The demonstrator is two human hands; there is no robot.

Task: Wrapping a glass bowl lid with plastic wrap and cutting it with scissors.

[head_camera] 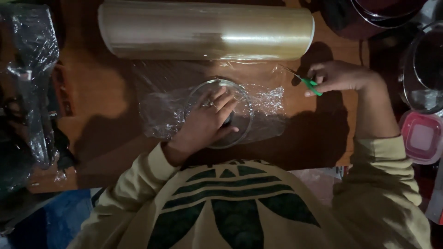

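Dim room, brown wooden table (106,92) with a big roll of cling film (205,30) lying left-to-right along the top of the frame. Your left hand (205,122) is flat, fingers spread, on the glass bowl (220,113) at centre, over the pulled-out film sheet (270,99). Your right hand (339,76), right of the bowl, has its fingers closed on the green-handled scissors (307,83), which point up-left at the sheet's edge by the roll

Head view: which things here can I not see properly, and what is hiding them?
- Glass bowl: its middle is covered by the left hand.
- Scissors: handles hidden inside the right hand; blades thin and dim.
- Cling film roll: top cut by the frame edge.
- Pink container: cut by the right edge.
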